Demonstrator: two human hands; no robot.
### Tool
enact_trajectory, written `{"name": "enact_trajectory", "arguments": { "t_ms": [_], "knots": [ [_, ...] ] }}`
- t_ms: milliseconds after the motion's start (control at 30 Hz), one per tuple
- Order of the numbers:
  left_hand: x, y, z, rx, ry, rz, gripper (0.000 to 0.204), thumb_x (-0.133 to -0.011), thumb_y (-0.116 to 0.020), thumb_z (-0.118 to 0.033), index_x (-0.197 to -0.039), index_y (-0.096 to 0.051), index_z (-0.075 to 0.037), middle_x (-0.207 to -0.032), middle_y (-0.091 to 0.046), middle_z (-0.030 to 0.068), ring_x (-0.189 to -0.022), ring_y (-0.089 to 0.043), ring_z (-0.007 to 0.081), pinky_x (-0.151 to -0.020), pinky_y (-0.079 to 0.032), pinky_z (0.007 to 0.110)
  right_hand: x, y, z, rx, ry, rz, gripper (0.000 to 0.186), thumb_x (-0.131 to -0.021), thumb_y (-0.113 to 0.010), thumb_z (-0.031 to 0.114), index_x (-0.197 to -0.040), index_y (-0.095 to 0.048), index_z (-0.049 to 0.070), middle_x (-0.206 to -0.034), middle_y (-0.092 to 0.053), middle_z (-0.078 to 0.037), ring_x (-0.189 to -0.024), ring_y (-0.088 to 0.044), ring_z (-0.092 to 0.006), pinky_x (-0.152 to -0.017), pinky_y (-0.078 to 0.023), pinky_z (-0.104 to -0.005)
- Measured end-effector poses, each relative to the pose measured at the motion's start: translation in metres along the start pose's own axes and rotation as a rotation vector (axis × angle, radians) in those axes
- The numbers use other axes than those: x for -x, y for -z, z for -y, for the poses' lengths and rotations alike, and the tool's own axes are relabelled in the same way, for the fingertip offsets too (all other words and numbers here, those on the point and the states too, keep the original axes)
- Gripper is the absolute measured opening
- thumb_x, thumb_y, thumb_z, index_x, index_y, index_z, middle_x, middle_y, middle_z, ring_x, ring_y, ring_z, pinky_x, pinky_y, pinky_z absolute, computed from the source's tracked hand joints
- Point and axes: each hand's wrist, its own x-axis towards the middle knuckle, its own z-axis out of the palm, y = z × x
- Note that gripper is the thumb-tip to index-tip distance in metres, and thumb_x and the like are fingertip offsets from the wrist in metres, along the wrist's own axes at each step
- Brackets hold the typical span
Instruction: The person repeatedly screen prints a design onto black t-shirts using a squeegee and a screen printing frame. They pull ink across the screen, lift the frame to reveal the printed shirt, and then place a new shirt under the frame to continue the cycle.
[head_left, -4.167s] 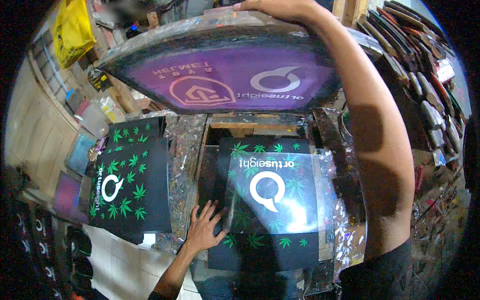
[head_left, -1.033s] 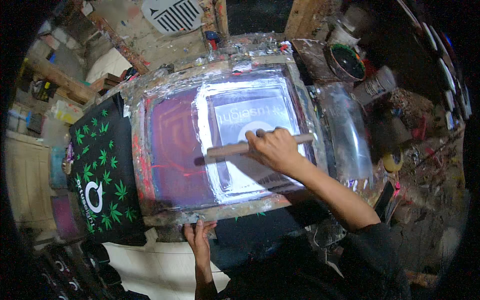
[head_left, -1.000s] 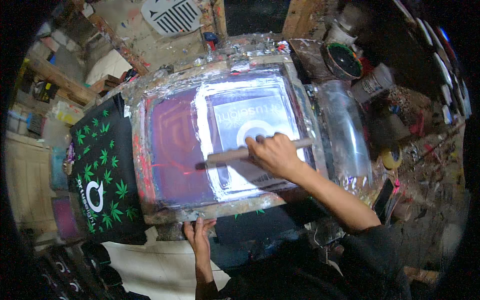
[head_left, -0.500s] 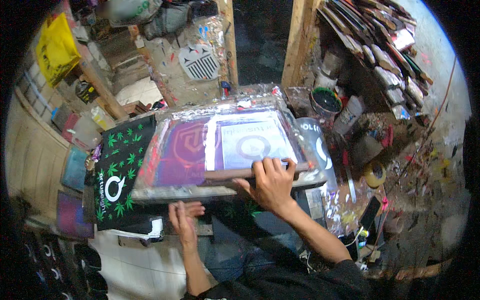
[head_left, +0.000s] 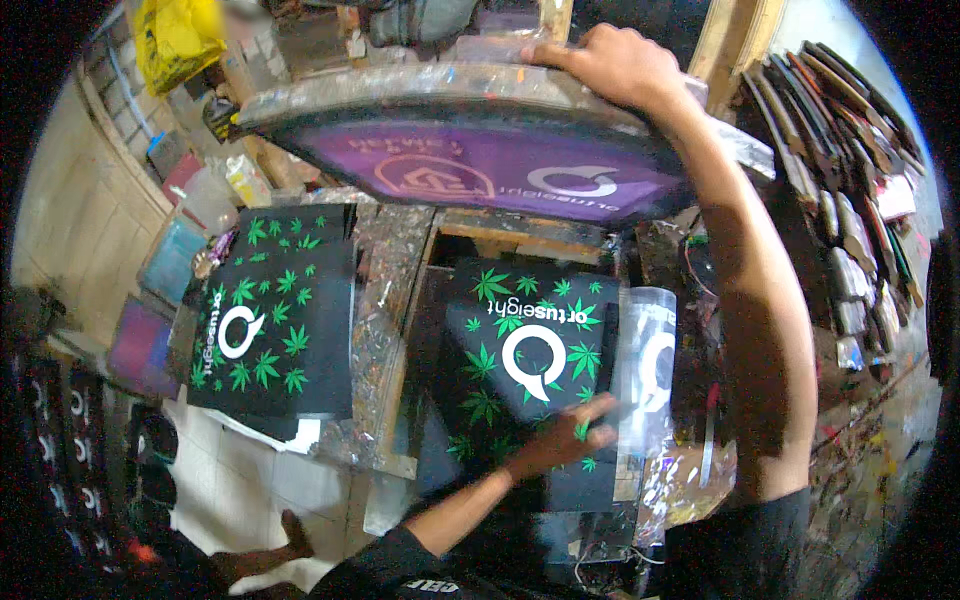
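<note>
My right hand (head_left: 625,68) has its fingers over the top edge of a screen-printing frame (head_left: 420,88), which stands tilted up at the far side. The purple mesh (head_left: 530,172) on its underside shows light designs. Below it lies a black fabric piece (head_left: 540,430) printed with green leaves, a white ring emblem and white lettering. Low over that piece's right part is my left hand (head_left: 575,435), fingers stretched out and slightly blurred; I cannot tell whether they touch it. The squeegee is not visible.
A similar leaf-printed black piece (head_left: 330,365) lies to the left. A clear plastic roll (head_left: 655,350) stands beside the work board. Stacked wooden boards (head_left: 830,190) lean at the far right. Another person's limb (head_left: 265,562) shows at lower left.
The screen frame has swung up from lying flat, uncovering the printed black piece. My right hand moved from the squeegee to the frame's edge; my left hand moved right over the piece.
</note>
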Motion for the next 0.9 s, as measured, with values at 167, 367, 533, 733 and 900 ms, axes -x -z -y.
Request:
{"name": "enact_trajectory", "arguments": {
  "t_ms": [167,367,533,733,900],
  "knots": [
    [0.015,0.182,0.064,-0.686,0.084,-0.920,0.065,-0.093,-0.069,-0.038,-0.141,-0.051,0.002,-0.142,-0.053,0.0274,-0.132,-0.050,0.0461,-0.113,-0.039,0.048,-0.017,0.003,-0.004,-0.025,-0.123,0.107,0.094,-0.083,-0.055,0.080,-0.114,-0.071,-0.008,-0.122,-0.068,-0.030,-0.116,-0.066,-0.0427,-0.099,-0.052,-0.0472],
    [0.044,0.209,0.112,-1.193,0.383,-0.508,0.067,-0.099,-0.059,-0.045,-0.149,-0.048,-0.002,-0.161,-0.040,0.0147,-0.151,-0.029,0.0414,-0.122,-0.026,0.056,-0.067,-0.015,-0.033,-0.066,-0.088,0.104,0.093,-0.083,-0.056,0.079,-0.117,-0.071,-0.006,-0.123,-0.068,-0.029,-0.117,-0.066,-0.0427,-0.099,-0.052,-0.0477],
    [0.061,0.176,0.097,-0.140,0.310,-0.882,0.050,-0.097,-0.064,-0.019,-0.141,-0.053,0.002,-0.130,-0.064,0.0215,-0.126,-0.057,0.0353,-0.108,-0.044,0.041,-0.100,-0.038,-0.060,-0.047,0.218,0.011,0.065,-0.092,-0.049,0.072,-0.119,-0.075,0.019,-0.111,-0.068,-0.031,-0.105,-0.066,-0.0455,-0.095,-0.049,-0.0481],
    [0.125,0.150,0.086,0.239,0.561,-1.075,0.078,-0.087,-0.077,-0.025,-0.150,-0.041,0.003,-0.147,-0.050,0.0193,-0.135,-0.049,0.0302,-0.114,-0.038,0.041,-0.134,-0.038,-0.079,-0.113,0.034,0.198,0.091,-0.084,-0.055,0.077,-0.126,-0.066,-0.003,-0.124,-0.064,-0.034,-0.115,-0.063,-0.0454,-0.103,-0.045,-0.0478],
    [0.130,0.142,0.101,0.225,0.421,-0.858,0.089,-0.094,-0.067,-0.035,-0.160,-0.021,0.003,-0.166,-0.026,0.0210,-0.154,-0.025,0.0307,-0.125,-0.020,0.036,-0.129,-0.046,-0.080,-0.009,0.012,0.054,0.075,-0.091,-0.053,0.068,-0.128,-0.066,0.004,-0.112,-0.066,-0.029,-0.104,-0.063,-0.0486,-0.093,-0.048,-0.0515]
  ]
}}
